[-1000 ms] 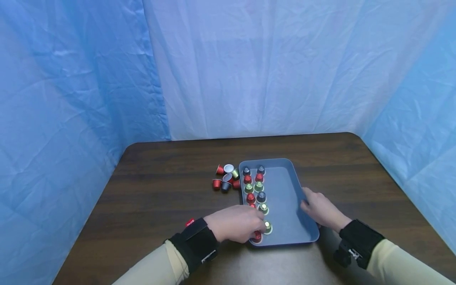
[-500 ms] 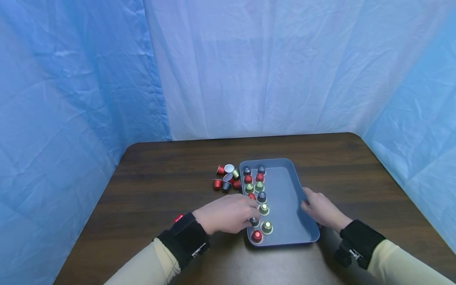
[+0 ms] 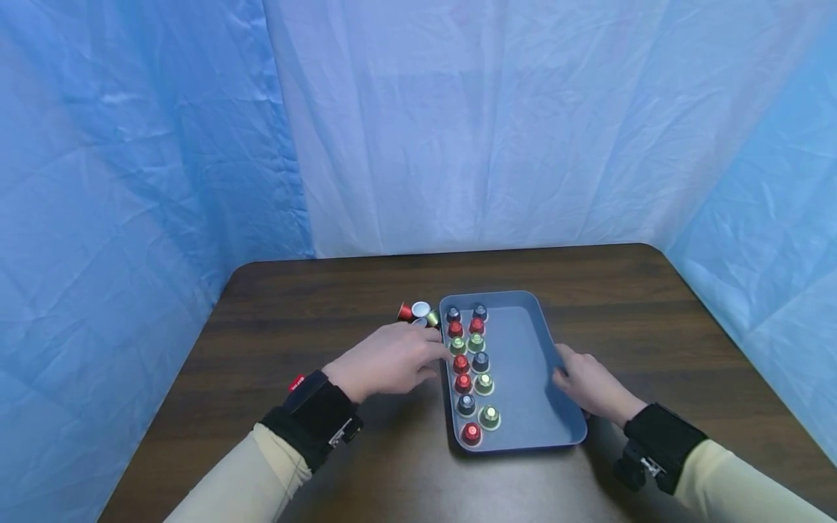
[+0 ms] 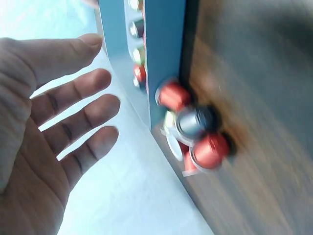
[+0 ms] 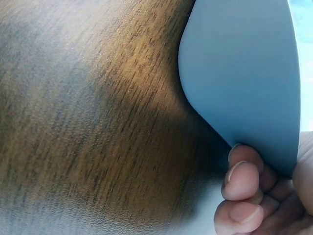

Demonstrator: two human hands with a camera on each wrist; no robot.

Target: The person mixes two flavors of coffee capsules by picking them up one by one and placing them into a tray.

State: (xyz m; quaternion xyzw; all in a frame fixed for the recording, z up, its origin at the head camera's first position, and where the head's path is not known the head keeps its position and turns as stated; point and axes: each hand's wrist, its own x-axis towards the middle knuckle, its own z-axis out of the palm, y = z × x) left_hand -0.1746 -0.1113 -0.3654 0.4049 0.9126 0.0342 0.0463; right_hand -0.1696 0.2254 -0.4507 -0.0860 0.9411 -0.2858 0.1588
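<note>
A grey-blue tray (image 3: 526, 363) holds two columns of coffee capsules along its left side, red, green and dark ones such as the green capsule (image 3: 489, 417). My left hand (image 3: 392, 361) hovers just left of the tray over the loose capsules, partly hiding them. In the left wrist view its fingers are spread and hold nothing, apart from the loose red capsule (image 4: 210, 151) and dark capsule (image 4: 195, 122). At the tray's right side, my right hand (image 3: 595, 381) grips the rim. The right wrist view shows fingers curled against the outer tray wall (image 5: 239, 83).
Loose capsules, among them a red capsule (image 3: 405, 312) and one with its white lid (image 3: 421, 309) up, lie against the tray's left wall on the dark wooden table (image 3: 314, 305). Blue-white sheets (image 3: 458, 131) hang behind and beside the table.
My left hand has set down a dark capsule near the front of the tray's left column, let go, and moved back and left to the loose capsules. My right hand stays put.
</note>
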